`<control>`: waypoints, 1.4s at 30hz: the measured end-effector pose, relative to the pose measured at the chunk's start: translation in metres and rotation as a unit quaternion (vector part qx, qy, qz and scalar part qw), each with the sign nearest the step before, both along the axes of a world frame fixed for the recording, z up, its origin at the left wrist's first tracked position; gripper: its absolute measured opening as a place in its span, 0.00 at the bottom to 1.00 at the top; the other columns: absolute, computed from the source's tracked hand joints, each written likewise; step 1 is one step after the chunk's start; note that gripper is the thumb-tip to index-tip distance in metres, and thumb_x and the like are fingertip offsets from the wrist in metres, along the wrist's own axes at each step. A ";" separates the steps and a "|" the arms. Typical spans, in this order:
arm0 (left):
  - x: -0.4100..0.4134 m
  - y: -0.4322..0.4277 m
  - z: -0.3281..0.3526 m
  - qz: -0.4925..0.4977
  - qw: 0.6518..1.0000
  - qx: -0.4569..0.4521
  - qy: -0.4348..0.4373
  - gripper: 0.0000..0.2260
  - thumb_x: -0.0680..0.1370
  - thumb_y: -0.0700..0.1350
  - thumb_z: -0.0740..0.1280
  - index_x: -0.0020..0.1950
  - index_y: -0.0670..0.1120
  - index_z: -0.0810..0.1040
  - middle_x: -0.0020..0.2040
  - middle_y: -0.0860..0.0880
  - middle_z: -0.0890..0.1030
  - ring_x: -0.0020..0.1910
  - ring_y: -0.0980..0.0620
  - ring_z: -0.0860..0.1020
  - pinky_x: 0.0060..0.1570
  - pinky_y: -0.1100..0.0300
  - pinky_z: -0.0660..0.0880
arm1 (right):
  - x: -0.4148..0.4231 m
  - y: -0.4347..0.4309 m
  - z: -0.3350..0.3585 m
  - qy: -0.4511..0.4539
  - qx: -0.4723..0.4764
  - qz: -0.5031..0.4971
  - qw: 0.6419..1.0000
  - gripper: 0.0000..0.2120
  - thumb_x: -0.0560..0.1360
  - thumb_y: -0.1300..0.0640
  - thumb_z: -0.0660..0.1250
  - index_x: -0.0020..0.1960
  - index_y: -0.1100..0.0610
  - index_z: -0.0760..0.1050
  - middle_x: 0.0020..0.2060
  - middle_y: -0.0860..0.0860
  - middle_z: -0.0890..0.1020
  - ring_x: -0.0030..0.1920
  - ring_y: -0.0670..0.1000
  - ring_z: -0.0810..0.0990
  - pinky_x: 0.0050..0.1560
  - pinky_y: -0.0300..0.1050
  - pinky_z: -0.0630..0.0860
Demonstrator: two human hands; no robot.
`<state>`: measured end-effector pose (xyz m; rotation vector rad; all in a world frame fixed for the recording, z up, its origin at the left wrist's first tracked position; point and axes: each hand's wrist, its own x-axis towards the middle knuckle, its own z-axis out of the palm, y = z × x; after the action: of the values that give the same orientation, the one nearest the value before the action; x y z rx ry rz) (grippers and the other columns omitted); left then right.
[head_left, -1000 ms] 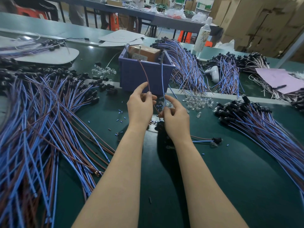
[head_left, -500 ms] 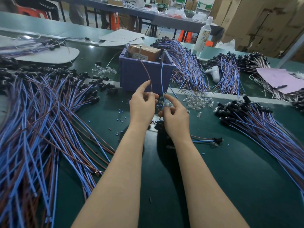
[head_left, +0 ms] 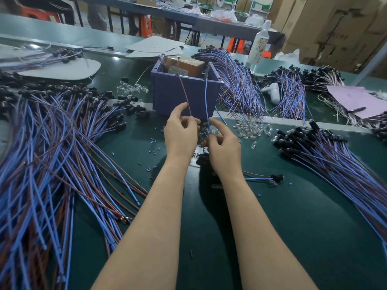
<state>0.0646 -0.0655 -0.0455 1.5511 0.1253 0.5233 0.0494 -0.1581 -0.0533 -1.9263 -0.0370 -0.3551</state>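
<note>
Table: box stands centre-rear, with a carton in it. Left hand and right hand are side by side just before the box. Wires run from its rim down into their fingers. Left pile lies left of the hands, right pile to their right. Bulbs lie between box and right pile. Bundle lies behind-right of the box, with the bottle behind it. One lead lies beside the right forearm.

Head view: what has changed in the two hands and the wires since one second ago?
The left hand moved its fingers slightly toward the right hand. Both keep their hold: left on the brown wire, right on the blue wire. The purple box stayed put.
</note>
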 end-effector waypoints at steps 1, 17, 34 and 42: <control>-0.002 -0.002 0.000 0.010 1.000 0.009 -0.002 0.17 0.79 0.37 0.60 0.68 0.44 0.70 0.38 0.54 0.80 0.38 0.57 0.80 0.46 0.67 0.76 | 0.000 0.000 0.000 0.000 0.002 0.001 1.000 0.20 0.76 0.65 0.58 0.63 0.49 0.75 0.32 0.48 0.80 0.26 0.37 0.73 0.37 0.36 0.69; -0.003 -0.002 -0.001 0.008 1.000 0.010 -0.006 0.20 0.78 0.37 0.61 0.71 0.45 0.69 0.39 0.54 0.81 0.43 0.51 0.81 0.51 0.60 0.77 | -0.002 -0.001 -0.001 0.001 0.000 0.006 1.000 0.20 0.77 0.65 0.58 0.63 0.49 0.75 0.34 0.49 0.81 0.32 0.39 0.78 0.38 0.32 0.72; 0.001 0.000 0.000 -0.031 1.000 -0.002 -0.006 0.20 0.79 0.36 0.60 0.71 0.45 0.68 0.39 0.53 0.80 0.31 0.67 0.77 0.34 0.73 0.74 | -0.001 -0.002 -0.001 -0.001 -0.001 0.006 1.000 0.19 0.77 0.64 0.58 0.63 0.48 0.75 0.32 0.47 0.81 0.32 0.41 0.77 0.35 0.32 0.71; 0.003 0.001 0.000 -0.042 0.999 0.000 -0.003 0.20 0.79 0.35 0.60 0.71 0.44 0.68 0.39 0.53 0.80 0.32 0.65 0.78 0.35 0.72 0.74 | 0.000 0.000 -0.001 -0.007 0.001 0.010 1.000 0.20 0.76 0.66 0.58 0.62 0.49 0.75 0.34 0.49 0.82 0.35 0.46 0.79 0.37 0.35 0.72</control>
<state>0.0681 -0.0649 -0.0451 1.5473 0.0561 0.4616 0.0494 -0.1585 -0.0548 -1.9211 -0.0649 -0.3545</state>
